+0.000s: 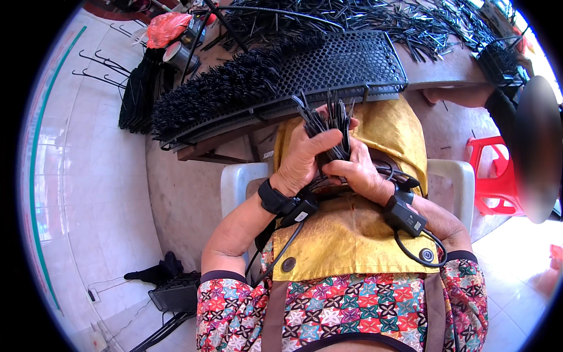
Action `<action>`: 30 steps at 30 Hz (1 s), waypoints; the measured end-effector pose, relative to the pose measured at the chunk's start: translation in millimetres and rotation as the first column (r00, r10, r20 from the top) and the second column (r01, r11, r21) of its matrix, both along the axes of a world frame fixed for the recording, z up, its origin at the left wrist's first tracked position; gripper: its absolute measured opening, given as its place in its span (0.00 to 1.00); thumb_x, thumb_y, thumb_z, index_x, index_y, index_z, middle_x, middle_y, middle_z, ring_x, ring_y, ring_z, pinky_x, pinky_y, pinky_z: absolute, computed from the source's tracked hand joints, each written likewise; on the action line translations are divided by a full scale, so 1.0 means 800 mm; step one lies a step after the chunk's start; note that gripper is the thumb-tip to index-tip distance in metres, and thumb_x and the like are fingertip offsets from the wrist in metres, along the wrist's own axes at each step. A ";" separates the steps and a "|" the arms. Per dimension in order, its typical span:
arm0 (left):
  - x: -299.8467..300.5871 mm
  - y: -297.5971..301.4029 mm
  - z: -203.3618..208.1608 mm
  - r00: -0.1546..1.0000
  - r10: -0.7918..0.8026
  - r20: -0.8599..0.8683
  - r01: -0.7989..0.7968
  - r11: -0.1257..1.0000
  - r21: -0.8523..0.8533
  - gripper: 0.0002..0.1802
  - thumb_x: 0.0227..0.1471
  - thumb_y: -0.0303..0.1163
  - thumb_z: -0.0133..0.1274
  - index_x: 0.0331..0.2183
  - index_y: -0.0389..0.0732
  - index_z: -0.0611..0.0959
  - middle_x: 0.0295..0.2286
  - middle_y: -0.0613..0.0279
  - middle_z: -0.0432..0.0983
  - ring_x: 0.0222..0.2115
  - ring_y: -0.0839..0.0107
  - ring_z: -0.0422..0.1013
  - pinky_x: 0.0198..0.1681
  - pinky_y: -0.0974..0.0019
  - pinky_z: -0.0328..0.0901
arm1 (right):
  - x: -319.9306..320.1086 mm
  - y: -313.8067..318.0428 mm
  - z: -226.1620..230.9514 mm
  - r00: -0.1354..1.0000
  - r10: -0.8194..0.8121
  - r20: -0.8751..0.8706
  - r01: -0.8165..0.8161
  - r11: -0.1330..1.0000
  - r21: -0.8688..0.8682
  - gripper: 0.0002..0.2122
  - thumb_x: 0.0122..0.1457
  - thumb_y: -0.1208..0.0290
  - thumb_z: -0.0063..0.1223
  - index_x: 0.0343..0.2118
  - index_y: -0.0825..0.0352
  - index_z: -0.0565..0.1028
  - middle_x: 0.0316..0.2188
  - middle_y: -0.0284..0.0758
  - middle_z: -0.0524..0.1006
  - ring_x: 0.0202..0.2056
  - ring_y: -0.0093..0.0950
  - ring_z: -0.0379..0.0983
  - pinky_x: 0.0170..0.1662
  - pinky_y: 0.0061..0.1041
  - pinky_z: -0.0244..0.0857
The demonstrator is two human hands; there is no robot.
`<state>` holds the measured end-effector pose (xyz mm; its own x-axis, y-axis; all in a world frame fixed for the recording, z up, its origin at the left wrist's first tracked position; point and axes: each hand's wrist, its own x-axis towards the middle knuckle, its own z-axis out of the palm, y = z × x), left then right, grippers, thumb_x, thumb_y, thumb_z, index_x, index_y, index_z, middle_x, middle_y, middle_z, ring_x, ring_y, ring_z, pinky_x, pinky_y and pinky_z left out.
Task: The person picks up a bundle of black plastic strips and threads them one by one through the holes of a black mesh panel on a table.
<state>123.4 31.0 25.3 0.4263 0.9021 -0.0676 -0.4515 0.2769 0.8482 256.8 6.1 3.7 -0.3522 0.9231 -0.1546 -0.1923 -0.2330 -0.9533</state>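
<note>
A bundle of thin black strips [335, 138] is gathered between my two hands, in front of my yellow apron [387, 126]. My left hand [298, 159] is closed round the bundle's left side, its thumb lying across the strips. From the right, my right hand [365, 175] grips the lower part, fingers partly hidden behind it. Just beyond stands a long black perforated rack [352, 58], tilted towards me. Its left half is packed with upright black pieces [220, 88], while bare holes show on the right.
Loose black strips [416, 26] are heaped on the table behind the rack. A metal can [180, 57] and red plastic bag [167, 29] sit at the far left. Another person sits at the right by a red stool [498, 176]. White chair arms [231, 185] flank me.
</note>
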 end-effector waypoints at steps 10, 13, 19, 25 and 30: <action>0.003 -0.008 -0.011 0.971 0.129 -0.202 -0.146 0.987 -0.072 0.10 0.44 0.22 0.53 0.33 0.34 0.80 0.32 0.59 0.77 0.34 0.73 0.72 0.41 0.70 0.66 | -0.018 0.007 -0.022 0.968 -0.003 0.250 -0.056 0.971 0.231 0.12 0.45 0.77 0.51 0.35 0.73 0.70 0.22 0.28 0.72 0.22 0.16 0.67 0.23 0.16 0.62; -0.006 -0.003 -0.015 0.976 0.158 -0.146 -0.175 0.979 -0.106 0.09 0.44 0.22 0.52 0.32 0.33 0.80 0.31 0.56 0.77 0.34 0.71 0.72 0.42 0.67 0.66 | -0.013 0.016 -0.009 0.946 0.100 0.308 -0.176 0.957 0.229 0.12 0.45 0.75 0.54 0.33 0.75 0.71 0.22 0.28 0.72 0.24 0.16 0.68 0.26 0.17 0.63; -0.033 0.003 0.006 0.968 0.215 -0.127 -0.237 0.952 -0.192 0.06 0.44 0.23 0.52 0.29 0.33 0.79 0.26 0.54 0.76 0.26 0.68 0.73 0.33 0.68 0.69 | 0.025 0.032 0.014 0.865 0.332 0.375 -0.374 0.927 0.042 0.21 0.43 0.68 0.64 0.38 0.77 0.73 0.26 0.35 0.77 0.25 0.19 0.71 0.29 0.19 0.66; -0.038 -0.007 0.017 0.955 0.159 -0.251 -0.174 0.984 -0.039 0.06 0.44 0.21 0.53 0.30 0.34 0.79 0.22 0.59 0.76 0.21 0.72 0.72 0.25 0.72 0.67 | 0.013 0.057 0.045 0.993 -0.121 0.019 0.112 0.960 0.258 0.13 0.51 0.76 0.58 0.37 0.77 0.73 0.24 0.35 0.77 0.23 0.18 0.71 0.24 0.16 0.67; -0.034 -0.018 0.023 0.947 0.185 -0.263 -0.193 0.981 -0.007 0.07 0.44 0.20 0.53 0.30 0.34 0.79 0.24 0.60 0.76 0.22 0.72 0.72 0.24 0.74 0.66 | 0.000 0.061 0.044 0.998 -0.015 0.059 0.004 0.984 0.178 0.05 0.51 0.79 0.55 0.31 0.75 0.75 0.21 0.34 0.76 0.22 0.17 0.71 0.25 0.16 0.67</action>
